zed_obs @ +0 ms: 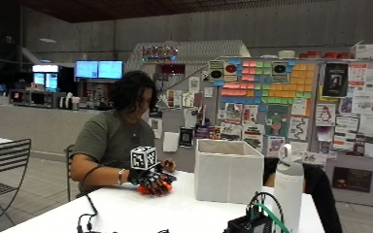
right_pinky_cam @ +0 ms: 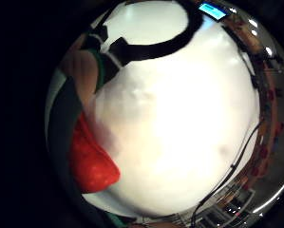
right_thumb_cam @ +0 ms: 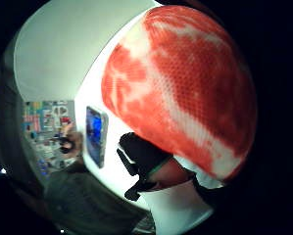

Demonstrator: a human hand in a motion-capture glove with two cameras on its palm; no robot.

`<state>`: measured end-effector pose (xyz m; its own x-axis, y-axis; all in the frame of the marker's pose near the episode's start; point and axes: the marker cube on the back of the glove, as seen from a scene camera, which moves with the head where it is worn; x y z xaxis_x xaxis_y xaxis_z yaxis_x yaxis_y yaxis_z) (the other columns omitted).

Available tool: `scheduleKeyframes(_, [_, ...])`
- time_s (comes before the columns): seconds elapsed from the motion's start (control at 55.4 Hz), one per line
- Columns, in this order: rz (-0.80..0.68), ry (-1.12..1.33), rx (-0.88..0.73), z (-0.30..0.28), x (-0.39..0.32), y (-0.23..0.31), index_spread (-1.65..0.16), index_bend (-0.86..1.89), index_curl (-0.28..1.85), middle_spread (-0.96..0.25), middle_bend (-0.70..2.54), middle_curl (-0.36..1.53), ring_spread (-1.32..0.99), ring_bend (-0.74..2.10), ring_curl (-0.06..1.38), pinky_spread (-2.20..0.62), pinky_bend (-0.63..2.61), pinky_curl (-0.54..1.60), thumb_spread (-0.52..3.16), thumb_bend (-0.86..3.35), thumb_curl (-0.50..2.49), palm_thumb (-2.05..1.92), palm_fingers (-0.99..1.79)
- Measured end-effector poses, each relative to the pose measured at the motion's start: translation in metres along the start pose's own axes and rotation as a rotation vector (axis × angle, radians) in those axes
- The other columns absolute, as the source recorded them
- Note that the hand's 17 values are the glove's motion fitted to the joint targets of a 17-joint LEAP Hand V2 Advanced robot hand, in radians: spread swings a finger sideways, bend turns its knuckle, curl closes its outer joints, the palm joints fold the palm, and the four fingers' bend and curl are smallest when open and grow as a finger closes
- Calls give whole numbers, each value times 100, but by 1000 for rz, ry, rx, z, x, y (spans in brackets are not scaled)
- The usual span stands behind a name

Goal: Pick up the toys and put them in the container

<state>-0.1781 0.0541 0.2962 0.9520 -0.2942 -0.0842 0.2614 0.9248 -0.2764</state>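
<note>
In the outside view my gloved right hand [zed_obs: 151,177] rests low over the white table [zed_obs: 174,213], its fingers curled round a red-orange toy [zed_obs: 145,190]. The toy sits at table level, left of the white box container [zed_obs: 228,170], which stands open-topped about a hand's width away. In the thumb side view the red toy [right_thumb_cam: 185,93], mottled with white and finely textured, fills much of the picture beside a gloved finger [right_thumb_cam: 143,156]. The little finger side view shows the toy's red edge [right_pinky_cam: 91,166] against the white tabletop [right_pinky_cam: 179,118].
A white bottle [zed_obs: 289,187] stands right of the container, and a black device with cables [zed_obs: 256,224] sits at the front edge. A phone [right_thumb_cam: 96,136] lies on the table near the person. A metal chair [zed_obs: 2,165] stands at the left.
</note>
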Motion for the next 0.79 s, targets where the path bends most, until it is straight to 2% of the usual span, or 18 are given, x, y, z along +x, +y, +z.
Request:
scheduleKeyframes(0.054, [-14,24,71,0,-4,0,-40,9,33,-12,39,52,-24,94,40,-8,102,39,104,-5,29,-5,21])
scheduleKeyframes(0.126, [-36,46,139,5,-12,0,-40,20,35,-14,40,51,-26,98,40,-12,98,36,110,-2,29,-1,35])
scheduleKeyframes(0.234, [-92,42,228,6,-11,-7,-38,32,40,-14,25,47,-27,95,40,-20,107,37,121,2,32,7,50])
scheduleKeyframes(0.289, [-109,42,265,6,-10,-10,-37,27,40,-15,17,44,-31,106,42,-30,117,39,127,5,33,13,71])
scheduleKeyframes(0.325, [-119,35,280,7,-11,-10,-37,15,37,-19,27,46,-34,112,42,-34,117,38,130,7,34,17,87])
scheduleKeyframes(0.433, [-153,39,358,5,-13,-12,-36,-2,27,-29,47,54,-36,131,50,-39,123,43,132,12,39,29,104])
scheduleKeyframes(0.541, [-214,102,474,3,-25,-3,-35,7,22,-34,81,67,-35,143,56,-40,120,46,131,14,43,37,118])
scheduleKeyframes(0.613, [-245,125,480,0,-22,-1,-35,12,21,-34,96,74,-35,148,58,-41,119,47,128,15,47,43,119])
scheduleKeyframes(0.685, [-404,146,457,-5,-13,2,-36,19,22,-34,104,78,-34,149,60,-41,119,47,122,15,51,46,119])
scheduleKeyframes(0.758, [-255,67,455,-22,-16,0,-37,21,23,-34,108,81,-34,151,61,-41,119,48,119,14,54,48,118])
scheduleKeyframes(0.794, [-284,50,471,-34,-18,2,-37,23,24,-34,110,82,-34,151,61,-42,119,49,118,13,55,48,118])
